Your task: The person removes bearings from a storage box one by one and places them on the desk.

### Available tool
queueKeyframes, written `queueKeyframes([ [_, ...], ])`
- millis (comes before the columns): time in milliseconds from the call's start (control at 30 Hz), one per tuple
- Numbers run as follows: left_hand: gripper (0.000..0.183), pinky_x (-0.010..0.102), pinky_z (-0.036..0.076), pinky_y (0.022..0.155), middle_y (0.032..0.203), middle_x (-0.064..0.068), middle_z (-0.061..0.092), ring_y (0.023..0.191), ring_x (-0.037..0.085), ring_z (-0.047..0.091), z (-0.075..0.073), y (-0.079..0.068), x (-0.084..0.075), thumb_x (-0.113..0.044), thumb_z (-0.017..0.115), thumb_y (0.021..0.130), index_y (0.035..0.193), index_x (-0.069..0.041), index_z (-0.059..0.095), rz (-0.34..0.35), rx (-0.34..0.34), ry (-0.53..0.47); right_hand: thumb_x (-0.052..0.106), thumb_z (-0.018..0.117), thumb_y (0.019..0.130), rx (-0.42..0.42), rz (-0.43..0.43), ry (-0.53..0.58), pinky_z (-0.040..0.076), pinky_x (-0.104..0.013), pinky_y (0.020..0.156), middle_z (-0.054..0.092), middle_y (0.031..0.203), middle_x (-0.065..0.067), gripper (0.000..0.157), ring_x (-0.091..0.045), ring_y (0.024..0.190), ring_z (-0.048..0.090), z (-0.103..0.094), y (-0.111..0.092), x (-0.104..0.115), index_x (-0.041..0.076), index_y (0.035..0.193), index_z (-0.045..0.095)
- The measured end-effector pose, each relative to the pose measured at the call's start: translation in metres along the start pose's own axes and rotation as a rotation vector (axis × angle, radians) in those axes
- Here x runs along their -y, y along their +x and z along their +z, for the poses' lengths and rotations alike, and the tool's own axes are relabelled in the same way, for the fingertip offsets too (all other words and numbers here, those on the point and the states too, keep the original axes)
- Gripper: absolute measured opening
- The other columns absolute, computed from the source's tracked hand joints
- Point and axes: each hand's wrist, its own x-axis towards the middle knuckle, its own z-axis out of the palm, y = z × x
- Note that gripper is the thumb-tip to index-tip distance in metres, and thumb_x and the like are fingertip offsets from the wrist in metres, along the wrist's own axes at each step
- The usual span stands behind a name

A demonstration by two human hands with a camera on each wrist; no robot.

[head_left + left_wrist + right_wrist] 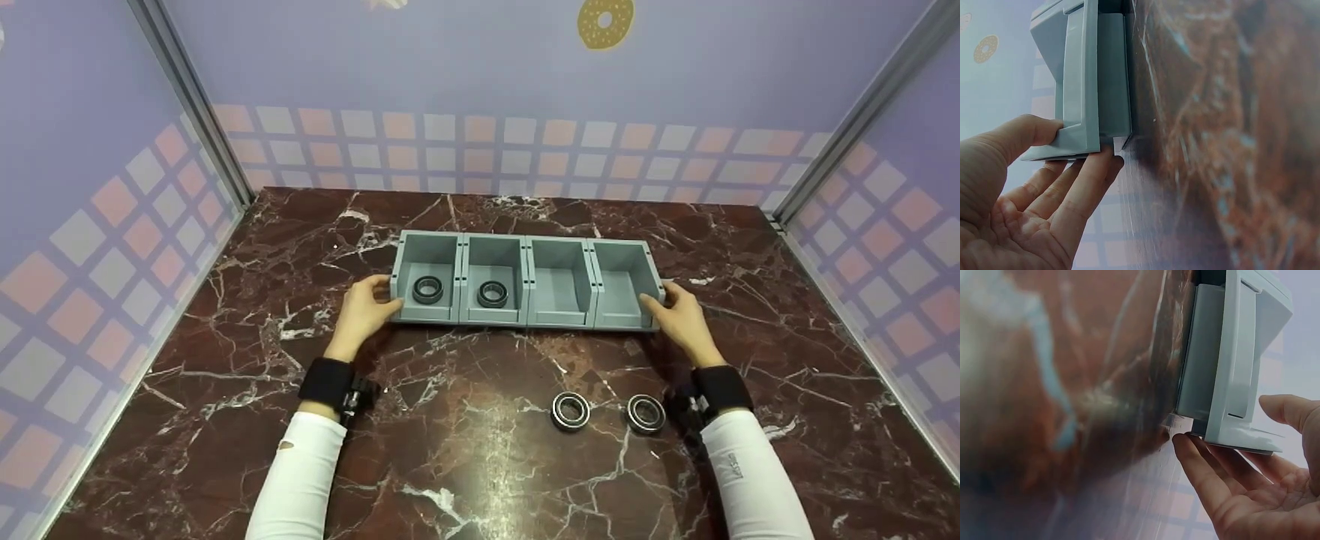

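A row of several joined grey storage bins point(526, 321) lies crosswise on the table. My left hand point(366, 309) grips its left end, the thumb point(1044, 130) over the front rim and the other fingers under the outer wall in the left wrist view. At the right end, my right hand point(681, 319) holds the outer wall between fingers and thumb; in the right wrist view the thumb point(1280, 408) stands over the inner side. One ball bearing point(427, 289) lies in the leftmost bin, another bearing point(492, 294) in the bin beside it. The two right bins hold nothing.
Two more ball bearings, a left one point(571, 411) and a right one point(646, 414), lie flat on the dark marbled table point(450, 450) in front of the bins, near the right forearm. Patterned panels point(517, 67) enclose the table at the back and both sides.
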Motion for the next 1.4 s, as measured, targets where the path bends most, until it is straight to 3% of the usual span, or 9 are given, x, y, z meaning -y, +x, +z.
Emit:
queueKeyframes([
  [600,0.048,0.045,0.056,0.095,0.126,0.034,0.062,0.115,0.043,0.063,0.0005,-0.0004,0.0003,-0.002,0.071,0.091,0.133,0.015,0.056,0.010,-0.014,-0.004,0.001,0.058,0.101,0.054,-0.003,0.231,0.049,-0.011,0.075,0.057,0.129,-0.039,0.043,-0.001,0.093,0.058,0.0007,0.0047,-0.0057,-0.017,0.138,0.048],
  [967,0.049,0.045,0.054,0.097,0.130,0.033,0.060,0.117,0.042,0.063,0.0005,-0.0020,-0.0005,-0.003,0.070,0.093,0.137,0.012,0.054,-0.028,0.012,-0.011,0.001,0.053,0.101,0.089,0.010,0.204,0.048,-0.013,0.074,0.058,0.125,-0.038,0.044,-0.010,0.095,0.059,0.0001,0.0059,-0.0069,-0.016,0.141,0.047],
  [1400,0.048,0.045,0.055,0.097,0.126,0.034,0.062,0.115,0.043,0.064,0.0016,0.0010,0.0008,-0.002,0.070,0.091,0.133,0.015,0.055,-0.007,-0.010,-0.023,-0.003,0.052,0.100,0.118,-0.007,0.232,0.050,-0.014,0.075,0.057,0.125,-0.039,0.044,-0.010,0.095,0.059,-0.0013,0.0085,-0.0094,-0.019,0.140,0.045],
])
